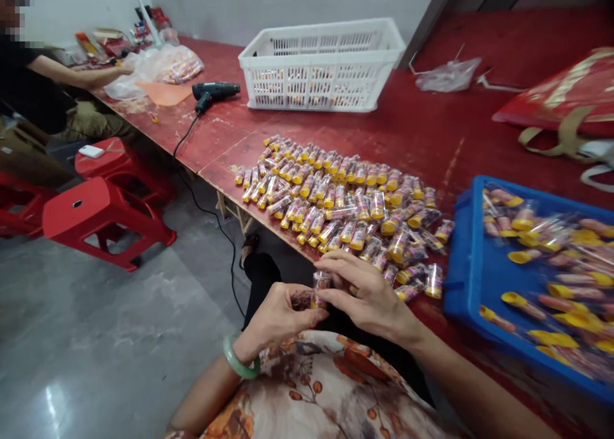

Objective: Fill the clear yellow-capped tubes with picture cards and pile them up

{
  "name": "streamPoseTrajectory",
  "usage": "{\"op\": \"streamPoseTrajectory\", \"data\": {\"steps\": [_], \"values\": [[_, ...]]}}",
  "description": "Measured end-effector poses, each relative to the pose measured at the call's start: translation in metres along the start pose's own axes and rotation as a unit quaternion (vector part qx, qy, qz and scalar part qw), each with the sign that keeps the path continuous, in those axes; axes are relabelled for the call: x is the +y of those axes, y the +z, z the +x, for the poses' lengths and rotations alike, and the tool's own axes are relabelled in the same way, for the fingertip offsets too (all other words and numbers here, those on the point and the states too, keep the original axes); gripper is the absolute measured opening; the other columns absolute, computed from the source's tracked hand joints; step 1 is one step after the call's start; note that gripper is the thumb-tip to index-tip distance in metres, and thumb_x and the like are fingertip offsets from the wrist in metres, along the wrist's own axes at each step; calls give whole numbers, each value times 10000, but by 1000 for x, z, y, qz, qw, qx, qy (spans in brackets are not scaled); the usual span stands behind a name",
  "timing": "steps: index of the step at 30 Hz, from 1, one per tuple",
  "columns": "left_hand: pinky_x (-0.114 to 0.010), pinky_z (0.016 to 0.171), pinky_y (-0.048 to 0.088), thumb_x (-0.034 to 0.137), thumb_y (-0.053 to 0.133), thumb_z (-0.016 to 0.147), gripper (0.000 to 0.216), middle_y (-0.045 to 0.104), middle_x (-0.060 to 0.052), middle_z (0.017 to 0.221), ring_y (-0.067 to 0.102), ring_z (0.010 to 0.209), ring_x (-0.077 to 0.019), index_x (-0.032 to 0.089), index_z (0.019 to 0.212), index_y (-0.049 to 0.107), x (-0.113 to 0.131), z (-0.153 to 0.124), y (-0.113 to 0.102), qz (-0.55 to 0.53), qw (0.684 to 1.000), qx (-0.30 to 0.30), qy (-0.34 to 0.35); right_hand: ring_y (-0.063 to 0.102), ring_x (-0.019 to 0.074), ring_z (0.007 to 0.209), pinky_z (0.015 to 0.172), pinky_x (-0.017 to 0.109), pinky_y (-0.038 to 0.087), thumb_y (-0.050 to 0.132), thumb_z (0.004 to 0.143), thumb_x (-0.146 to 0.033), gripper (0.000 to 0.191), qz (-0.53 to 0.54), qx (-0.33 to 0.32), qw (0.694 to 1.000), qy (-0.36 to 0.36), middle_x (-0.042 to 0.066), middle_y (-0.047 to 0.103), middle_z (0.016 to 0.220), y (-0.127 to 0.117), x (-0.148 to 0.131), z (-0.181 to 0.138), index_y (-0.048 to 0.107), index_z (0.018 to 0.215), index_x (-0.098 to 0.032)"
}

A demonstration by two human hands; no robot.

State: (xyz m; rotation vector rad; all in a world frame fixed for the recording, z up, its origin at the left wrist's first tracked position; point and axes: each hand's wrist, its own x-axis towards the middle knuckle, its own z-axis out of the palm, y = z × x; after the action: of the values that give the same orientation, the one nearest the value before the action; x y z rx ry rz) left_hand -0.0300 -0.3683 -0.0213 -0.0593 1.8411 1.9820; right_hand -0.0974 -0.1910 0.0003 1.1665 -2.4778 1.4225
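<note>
Above my lap, both hands are on one small film-wrapped cylinder (321, 287), which stands roughly upright. Its lower end is yellow, and clear film shows at the top. My left hand (277, 319) is closed around its lower side, thumb across the front. In the left palm lies some crinkled, brownish, see-through material (300, 299) that I cannot make out fully. The fingers and thumb of my right hand (371, 296) pinch the cylinder from the right. Just beyond my hands, many similar yellow-ended cylinders (330, 196) lie in rows on the red table (230, 128).
At right, a blue bin (463, 260) holds loose yellow-ended pieces. A white basket (326, 58) and a black heat gun (215, 93) stand farther back; its cord drops over the edge. Red stools (108, 215) and another person (48, 84) are at left, a red bag (559, 90) at right.
</note>
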Motion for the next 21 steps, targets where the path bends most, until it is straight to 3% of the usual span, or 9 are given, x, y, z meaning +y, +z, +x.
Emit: {"op": "streamPoseTrajectory", "data": {"steps": [4,7,11,13,16,18,21], "values": [[-248,556,343,431,754,709,330,556,-10,597,459,588,-121,109,683,687,3,11,-2,-21,999,-33,2,566,116,611,531,227,465,665,768,-193,76,82,-10,991,107,15,630,750,-2,6,11,668,841,-171],[-242,589,376,395,804,657,328,615,-22,677,487,617,-117,106,782,711,9,21,-1,-98,995,-36,6,571,116,560,493,221,453,696,739,-272,119,169,-8,963,211,-1,635,677,-10,13,19,667,792,-169],[-201,463,284,395,791,680,429,666,-36,729,373,477,-43,108,981,684,14,29,-7,-209,972,105,-15,531,107,455,433,228,424,759,664,-312,218,246,37,923,293,-12,645,624,-46,39,45,681,817,-177],[-189,436,263,370,746,730,377,677,-61,749,384,469,-42,101,982,664,11,29,-12,-278,947,155,-33,488,88,425,416,222,394,779,626,-285,236,216,107,924,297,-13,636,603,-76,62,68,686,814,-177],[-186,509,381,185,724,702,274,689,-105,823,533,600,-90,85,948,655,2,25,-16,-399,901,160,-67,469,81,441,422,214,373,787,601,-210,184,106,218,903,356,-6,602,554,-121,106,108,652,719,-167],[-202,565,440,73,677,686,260,692,-115,854,571,648,-108,78,945,653,-3,21,-15,-439,881,150,-89,441,75,424,416,218,352,781,622,-170,176,70,235,885,396,-2,563,503,-144,138,130,607,638,-157],[-232,619,492,42,644,726,252,696,-123,864,604,669,-126,76,976,643,-5,18,-7,-434,884,133,-111,433,70,415,428,223,360,789,671,-183,249,34,215,866,449,-7,521,465,-161,178,149,566,573,-130]]}}
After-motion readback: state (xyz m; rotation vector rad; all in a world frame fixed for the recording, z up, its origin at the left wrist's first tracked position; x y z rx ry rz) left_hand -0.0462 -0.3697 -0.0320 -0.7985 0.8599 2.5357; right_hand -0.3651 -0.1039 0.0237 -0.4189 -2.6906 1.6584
